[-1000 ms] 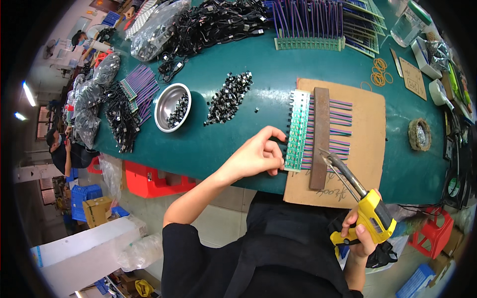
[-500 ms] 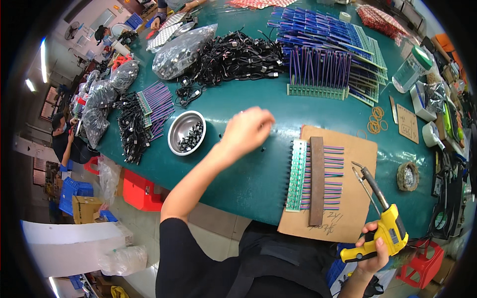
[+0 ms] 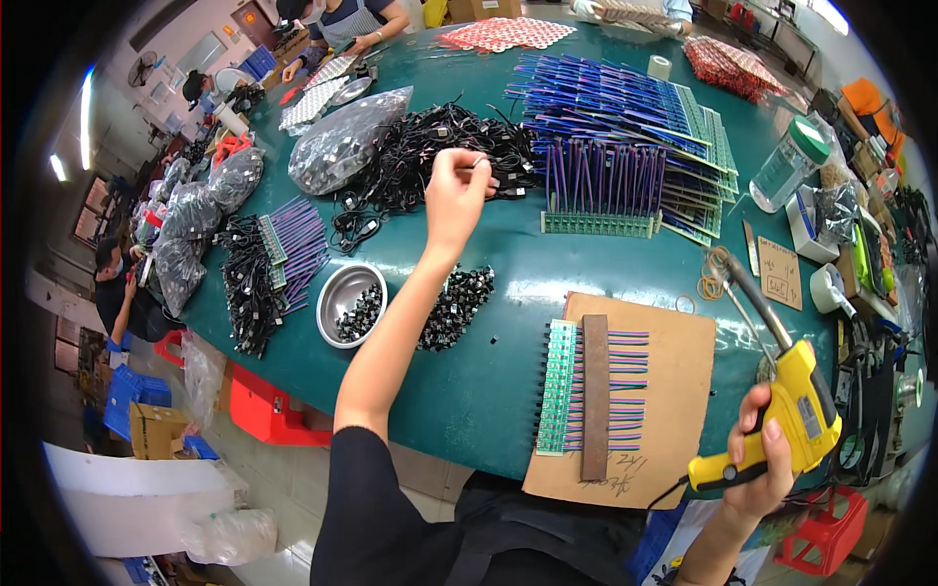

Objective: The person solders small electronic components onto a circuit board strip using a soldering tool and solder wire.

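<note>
My left hand (image 3: 457, 200) is stretched out over the near edge of a heap of black cables (image 3: 420, 146), thumb and fingers closed together. What they pinch, if anything, is too small to make out. In my right hand (image 3: 767, 454) is a yellow soldering gun (image 3: 806, 410), its metal tip pointing up and away. Left of it, a row of green circuit boards (image 3: 557, 391) with coloured wires lies on a cardboard sheet (image 3: 674, 391). A brown bar (image 3: 594, 410) rests across the wires. Small black parts (image 3: 457, 305) form a pile beside my left forearm.
A steel bowl (image 3: 327, 317) holds more black parts. Stacked wired boards (image 3: 606, 230) stand at the back, next to a bag of parts (image 3: 347, 146). Rubber bands (image 3: 711, 283) and a green-lidded jar (image 3: 789, 161) are at the right. Other people (image 3: 357, 24) work across the table.
My left hand has moved away from me to the cable heap, and the pile of black parts now shows. The soldering gun is slightly further right, and the view has shifted.
</note>
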A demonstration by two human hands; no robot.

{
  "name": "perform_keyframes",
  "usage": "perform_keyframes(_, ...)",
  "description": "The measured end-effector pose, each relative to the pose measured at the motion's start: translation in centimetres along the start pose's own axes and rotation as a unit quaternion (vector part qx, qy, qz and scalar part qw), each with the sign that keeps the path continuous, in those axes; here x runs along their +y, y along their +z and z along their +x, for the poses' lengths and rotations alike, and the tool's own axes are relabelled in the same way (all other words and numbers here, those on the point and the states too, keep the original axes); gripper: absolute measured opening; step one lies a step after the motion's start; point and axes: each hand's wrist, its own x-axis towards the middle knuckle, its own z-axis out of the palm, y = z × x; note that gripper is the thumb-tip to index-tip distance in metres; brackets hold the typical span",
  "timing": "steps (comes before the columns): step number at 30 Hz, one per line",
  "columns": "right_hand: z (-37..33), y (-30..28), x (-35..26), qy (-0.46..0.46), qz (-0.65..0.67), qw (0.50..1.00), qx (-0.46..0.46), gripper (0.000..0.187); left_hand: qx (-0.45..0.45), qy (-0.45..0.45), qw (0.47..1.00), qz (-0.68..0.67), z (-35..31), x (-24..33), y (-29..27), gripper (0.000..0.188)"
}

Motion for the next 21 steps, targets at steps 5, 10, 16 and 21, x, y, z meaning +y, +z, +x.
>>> perform_keyframes(5,2.0,2.9,3.9,-0.017,-0.05,0.997,0.052,0.065,-0.056,-0.25,0.915,-0.311,-7.3,6.0,0.1,0.015)
perform_keyframes(10,3.0,3.9,6.2,-0.013,-0.109,0.993,0.042,0.075,-0.123,-0.284,0.889,-0.337,-12.5,8.4,-0.1,0.019)
perform_keyframes(16,2.3,3.6,6.4,-0.1,-0.24,0.966,0.007,0.075,-0.173,-0.282,0.88,-0.342,-14.0,8.3,0.2,0.02)
perform_keyframes(21,2.0,3.2,6.3,-0.076,-0.251,0.965,0.026,0.073,-0.261,-0.288,0.86,-0.331,-14.1,7.9,-0.2,0.018)
